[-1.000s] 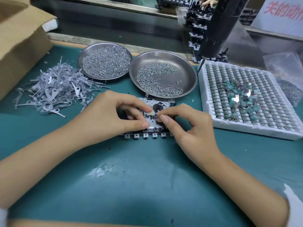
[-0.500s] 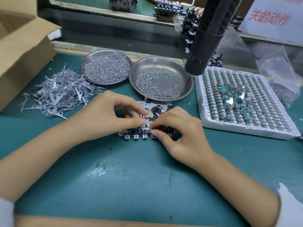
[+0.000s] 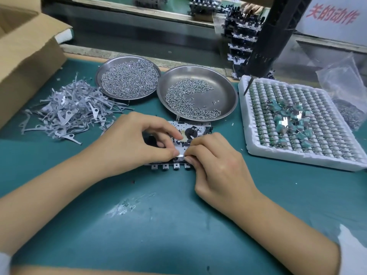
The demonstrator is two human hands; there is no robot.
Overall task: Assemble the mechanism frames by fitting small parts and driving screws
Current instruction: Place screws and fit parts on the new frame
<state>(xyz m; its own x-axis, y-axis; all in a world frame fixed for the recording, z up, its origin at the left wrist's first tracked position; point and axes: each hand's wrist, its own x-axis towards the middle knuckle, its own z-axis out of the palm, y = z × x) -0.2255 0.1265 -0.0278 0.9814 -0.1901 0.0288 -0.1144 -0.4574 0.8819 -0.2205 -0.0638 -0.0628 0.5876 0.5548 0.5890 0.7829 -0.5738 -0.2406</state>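
Now, from the head camera, I see the frame (image 3: 186, 135) lying flat on the green mat (image 3: 178, 225) just in front of the nearer screw dish (image 3: 228, 92), its long axis running left to right, with my left hand (image 3: 127, 145) and right hand (image 3: 216, 161) meeting at its near edge, fingertips curled and pinching one small metal part (image 3: 179, 156) between them, right over the row of tabs. The part sits directly under both grips, neither hand clearly nearer, so seating it looks like a short push down. Compared with a second ago, both hands have slid from the frame's middle toward its near edge, and the hanging screwdriver (image 3: 266, 42) sits further right in view.
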